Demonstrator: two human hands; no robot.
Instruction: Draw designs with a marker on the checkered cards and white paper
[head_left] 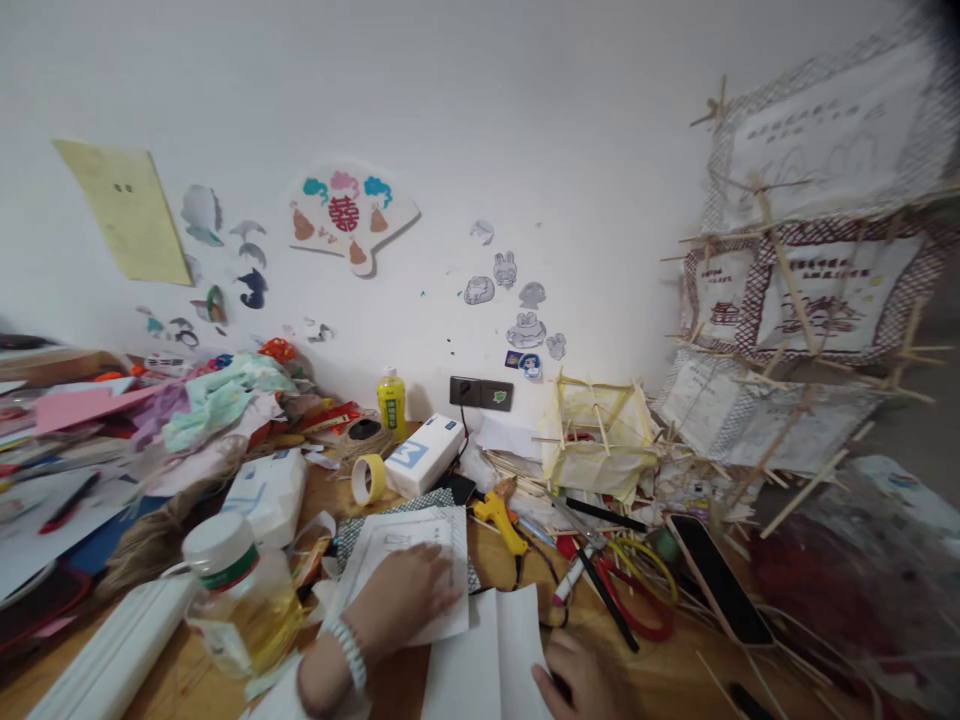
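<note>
We've got our left hand (405,596) lying flat, fingers loose, on the printed sheet (390,542); next along, the folded paper (480,660) lies on the table (651,690); our right hand (579,680) touches its right edge, can't tell if it's pinching

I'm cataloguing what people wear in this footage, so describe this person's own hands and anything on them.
The left hand is ungloved, with a pale, bluish-white bracelet, beaded or braided in look, around the wrist. The right hand is ungloved too, but blurred; no ring can be made out. Whether a sleeve covers that arm cannot be told.
</note>
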